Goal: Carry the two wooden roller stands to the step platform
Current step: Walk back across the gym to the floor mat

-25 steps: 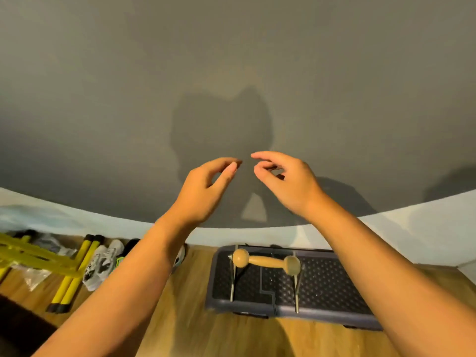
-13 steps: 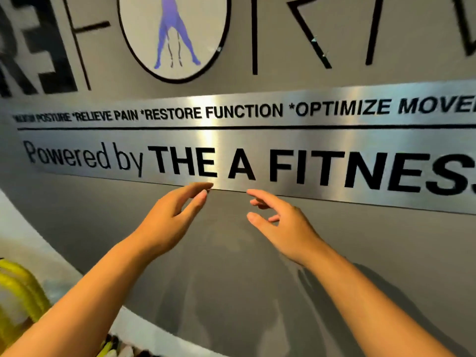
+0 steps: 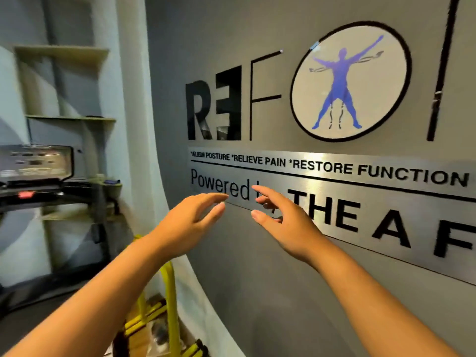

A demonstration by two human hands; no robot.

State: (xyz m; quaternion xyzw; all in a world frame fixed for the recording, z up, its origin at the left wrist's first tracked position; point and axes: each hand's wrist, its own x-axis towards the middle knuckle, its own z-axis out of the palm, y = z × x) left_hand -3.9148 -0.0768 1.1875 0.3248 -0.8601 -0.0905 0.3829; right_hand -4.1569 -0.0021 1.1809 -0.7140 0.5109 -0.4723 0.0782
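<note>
Neither the wooden roller stands nor the step platform appear in the head view at this moment. My left hand [image 3: 192, 222] is raised in front of me, fingers loosely spread, holding nothing. My right hand [image 3: 286, 222] is raised beside it, a hand's width to the right, also with fingers apart and nothing in it. Both are held up in front of a grey wall.
The grey wall carries a large logo sign [image 3: 350, 81] and a metal lettered strip [image 3: 334, 173]. A treadmill console [image 3: 36, 163] stands at the left before shelves [image 3: 69, 119]. Yellow bars [image 3: 170, 292] lean low by the wall's corner.
My view has swung up and to the left: the step platform with a roller stand on it has dropped out of sight. Both hands stay raised and empty, close together.
</note>
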